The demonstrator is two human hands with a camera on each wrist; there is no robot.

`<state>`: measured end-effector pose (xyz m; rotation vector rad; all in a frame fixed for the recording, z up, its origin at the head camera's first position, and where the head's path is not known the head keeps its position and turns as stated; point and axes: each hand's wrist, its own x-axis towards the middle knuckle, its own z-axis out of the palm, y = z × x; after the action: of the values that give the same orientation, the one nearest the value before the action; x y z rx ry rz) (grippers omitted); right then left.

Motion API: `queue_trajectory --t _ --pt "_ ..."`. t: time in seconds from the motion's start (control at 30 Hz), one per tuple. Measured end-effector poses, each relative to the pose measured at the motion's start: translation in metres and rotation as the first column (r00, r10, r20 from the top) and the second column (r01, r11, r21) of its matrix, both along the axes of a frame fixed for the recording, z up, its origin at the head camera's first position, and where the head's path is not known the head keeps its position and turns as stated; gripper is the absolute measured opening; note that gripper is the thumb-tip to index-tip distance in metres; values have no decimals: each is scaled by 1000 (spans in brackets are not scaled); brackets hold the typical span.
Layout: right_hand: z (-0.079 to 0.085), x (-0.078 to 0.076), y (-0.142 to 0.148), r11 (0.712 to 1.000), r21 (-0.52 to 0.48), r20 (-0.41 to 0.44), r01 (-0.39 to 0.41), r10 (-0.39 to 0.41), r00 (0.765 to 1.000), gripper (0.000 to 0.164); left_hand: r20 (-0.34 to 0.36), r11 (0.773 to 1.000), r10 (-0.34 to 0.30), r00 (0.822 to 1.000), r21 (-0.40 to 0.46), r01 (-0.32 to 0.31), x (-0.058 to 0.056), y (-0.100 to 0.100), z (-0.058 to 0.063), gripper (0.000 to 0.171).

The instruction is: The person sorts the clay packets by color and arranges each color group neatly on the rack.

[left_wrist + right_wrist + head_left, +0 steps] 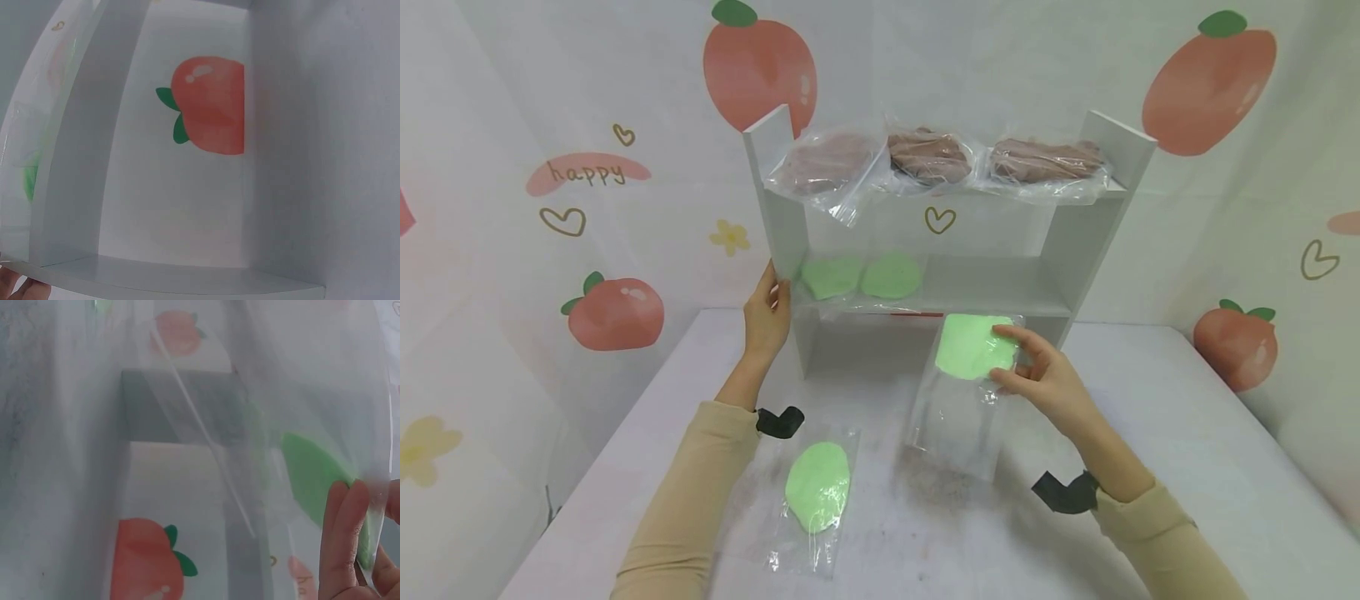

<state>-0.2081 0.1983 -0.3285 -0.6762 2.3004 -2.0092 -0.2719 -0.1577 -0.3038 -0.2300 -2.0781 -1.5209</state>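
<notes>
My right hand pinches a clear plastic bag by the edge of its upper end, in front of the white shelf. A flat light-green piece of soft-looking material lies inside that bag, whose lower part hangs down. The right wrist view shows fingers and thumb on either side of the green piece. My left hand touches the outer face of the shelf's left side panel; some of its fingers are hidden. Two more bagged green pieces lie on the middle shelf board, at its left.
Three clear bags with brownish contents sit along the top board. Another bagged green piece lies on the white table, near the left forearm. A fruit-printed curtain hangs behind the shelf.
</notes>
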Motion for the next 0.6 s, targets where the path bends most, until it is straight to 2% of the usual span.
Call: queue_trajectory --t 0.13,0.33,0.57,0.6 --pt "4 1 2 1000 -24 -15 -2 2 1000 58 3 1000 2 1000 2 -2 0 0 1 46" --pt "10 0 3 998 -39 -35 43 -44 998 55 7 1000 7 1000 -6 -7 1 0 2 46" --pt "19 0 4 993 -48 -46 107 -109 993 55 -11 1000 11 1000 8 -11 -26 -11 -23 47" --pt "20 0 3 992 -50 -44 116 -118 992 54 -14 1000 16 1000 3 -16 -27 -11 -24 47"
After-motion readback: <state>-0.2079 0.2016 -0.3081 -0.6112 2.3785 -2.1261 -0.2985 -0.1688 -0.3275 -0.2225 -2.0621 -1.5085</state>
